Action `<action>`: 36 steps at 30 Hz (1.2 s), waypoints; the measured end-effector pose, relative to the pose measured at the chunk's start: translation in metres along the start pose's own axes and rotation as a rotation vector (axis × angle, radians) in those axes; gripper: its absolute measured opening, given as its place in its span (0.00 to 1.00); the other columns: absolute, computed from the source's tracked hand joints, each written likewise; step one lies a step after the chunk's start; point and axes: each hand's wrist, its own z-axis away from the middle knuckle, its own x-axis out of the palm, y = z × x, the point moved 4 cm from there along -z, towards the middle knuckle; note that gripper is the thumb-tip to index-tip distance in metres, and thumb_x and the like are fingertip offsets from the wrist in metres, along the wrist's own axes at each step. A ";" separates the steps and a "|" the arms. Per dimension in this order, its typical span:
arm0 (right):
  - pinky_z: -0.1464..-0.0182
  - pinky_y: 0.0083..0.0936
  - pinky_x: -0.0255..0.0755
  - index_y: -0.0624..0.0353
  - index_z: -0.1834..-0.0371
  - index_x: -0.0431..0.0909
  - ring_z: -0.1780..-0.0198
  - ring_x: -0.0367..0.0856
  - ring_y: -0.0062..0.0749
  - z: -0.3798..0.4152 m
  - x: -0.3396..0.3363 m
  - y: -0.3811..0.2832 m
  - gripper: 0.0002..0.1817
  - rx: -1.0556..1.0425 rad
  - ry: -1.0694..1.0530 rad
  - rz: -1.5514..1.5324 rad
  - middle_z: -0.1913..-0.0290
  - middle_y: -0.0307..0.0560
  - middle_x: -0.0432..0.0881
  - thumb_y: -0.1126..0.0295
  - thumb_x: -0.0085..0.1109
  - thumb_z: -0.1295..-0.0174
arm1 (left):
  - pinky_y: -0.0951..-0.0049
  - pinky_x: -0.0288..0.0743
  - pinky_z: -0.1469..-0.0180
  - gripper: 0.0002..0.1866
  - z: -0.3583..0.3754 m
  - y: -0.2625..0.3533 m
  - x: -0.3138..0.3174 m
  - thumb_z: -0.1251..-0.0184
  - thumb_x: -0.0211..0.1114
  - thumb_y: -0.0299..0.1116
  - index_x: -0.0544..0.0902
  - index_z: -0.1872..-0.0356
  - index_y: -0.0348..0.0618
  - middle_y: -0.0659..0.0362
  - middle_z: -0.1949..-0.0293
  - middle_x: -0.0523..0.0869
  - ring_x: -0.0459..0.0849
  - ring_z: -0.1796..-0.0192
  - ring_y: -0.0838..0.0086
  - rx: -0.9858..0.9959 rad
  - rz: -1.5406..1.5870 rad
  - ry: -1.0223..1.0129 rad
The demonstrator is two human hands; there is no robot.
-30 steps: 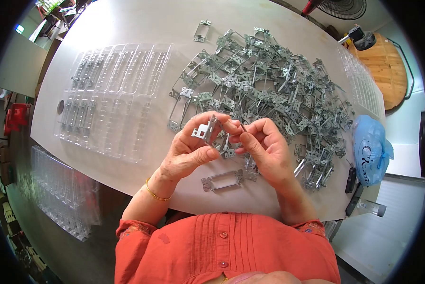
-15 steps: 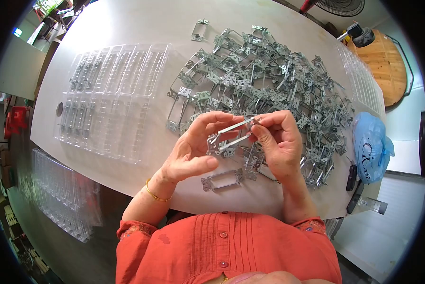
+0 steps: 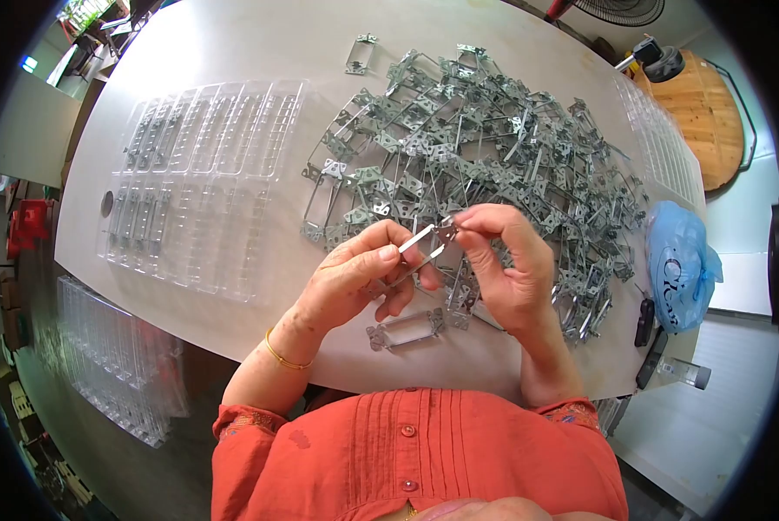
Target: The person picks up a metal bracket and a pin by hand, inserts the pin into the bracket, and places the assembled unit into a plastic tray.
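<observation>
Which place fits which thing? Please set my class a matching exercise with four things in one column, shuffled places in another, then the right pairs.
Things
1. Held frame
2. Bangle
3. Metal pile
4. Bag

Places
A. Around the left wrist
B. Near the right edge of the table
C. In the left hand
D. Spread across the table, beyond both hands

Pairs: 1-C, 2-A, 3-D, 4-B

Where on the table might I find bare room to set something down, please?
The table is bare between the clear tray at left and the lone far bracket, and between that tray and the left hand. It is crowded across the bracket pile ahead of the right hand.
</observation>
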 end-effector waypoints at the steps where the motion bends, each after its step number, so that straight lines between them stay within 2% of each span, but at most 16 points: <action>1: 0.59 0.23 0.79 0.61 0.56 0.80 0.62 0.85 0.26 -0.001 -0.004 -0.002 0.05 0.016 0.040 0.049 0.58 0.46 0.86 0.78 0.66 0.31 | 0.77 0.70 0.77 0.19 0.000 0.002 0.000 0.21 0.59 0.47 0.76 0.50 0.39 0.41 0.56 0.87 0.79 0.78 0.72 0.018 0.018 0.019; 3: 0.63 0.22 0.77 0.61 0.56 0.81 0.65 0.83 0.24 0.000 -0.010 -0.007 0.04 0.035 0.086 0.105 0.60 0.46 0.86 0.78 0.66 0.30 | 0.78 0.66 0.78 0.18 -0.001 0.003 -0.001 0.22 0.59 0.46 0.76 0.50 0.39 0.42 0.56 0.87 0.76 0.79 0.75 0.032 0.038 0.030; 5: 0.69 0.21 0.73 0.60 0.57 0.82 0.72 0.79 0.22 0.003 -0.010 -0.007 0.03 0.150 0.052 0.100 0.67 0.43 0.85 0.78 0.66 0.31 | 0.80 0.64 0.79 0.15 -0.001 0.002 -0.002 0.22 0.60 0.43 0.76 0.49 0.41 0.44 0.57 0.87 0.73 0.80 0.78 0.067 0.029 0.022; 6: 0.69 0.21 0.73 0.60 0.57 0.82 0.72 0.79 0.22 0.003 -0.009 -0.007 0.03 0.151 0.054 0.100 0.67 0.43 0.85 0.78 0.66 0.31 | 0.80 0.64 0.79 0.15 -0.001 0.002 -0.001 0.22 0.60 0.43 0.76 0.49 0.41 0.44 0.57 0.87 0.73 0.80 0.78 0.065 0.028 0.021; 8: 0.73 0.22 0.71 0.59 0.58 0.83 0.76 0.78 0.21 0.004 -0.006 -0.006 0.03 0.187 0.039 0.085 0.70 0.42 0.84 0.77 0.66 0.32 | 0.82 0.62 0.78 0.16 0.000 0.002 -0.001 0.22 0.61 0.40 0.75 0.44 0.42 0.45 0.57 0.87 0.71 0.80 0.80 0.063 -0.023 0.043; 14: 0.73 0.22 0.71 0.59 0.61 0.82 0.76 0.78 0.22 0.004 -0.005 -0.011 0.03 0.185 0.015 0.101 0.72 0.42 0.83 0.78 0.68 0.34 | 0.84 0.60 0.77 0.23 0.001 0.005 0.001 0.24 0.63 0.36 0.71 0.33 0.41 0.47 0.55 0.86 0.70 0.79 0.84 0.075 -0.045 0.016; 29: 0.74 0.23 0.71 0.59 0.62 0.82 0.77 0.78 0.23 0.005 -0.006 -0.015 0.04 0.198 0.005 0.121 0.74 0.42 0.82 0.79 0.68 0.35 | 0.83 0.66 0.71 0.28 0.001 0.008 0.003 0.27 0.67 0.36 0.70 0.30 0.41 0.49 0.55 0.86 0.72 0.74 0.83 0.079 -0.199 0.065; 36: 0.74 0.23 0.71 0.59 0.63 0.81 0.77 0.78 0.23 0.005 -0.006 -0.016 0.04 0.182 0.021 0.111 0.74 0.42 0.82 0.79 0.68 0.35 | 0.83 0.65 0.71 0.29 0.001 0.010 0.004 0.27 0.68 0.36 0.69 0.29 0.42 0.50 0.55 0.86 0.71 0.74 0.84 0.074 -0.234 0.075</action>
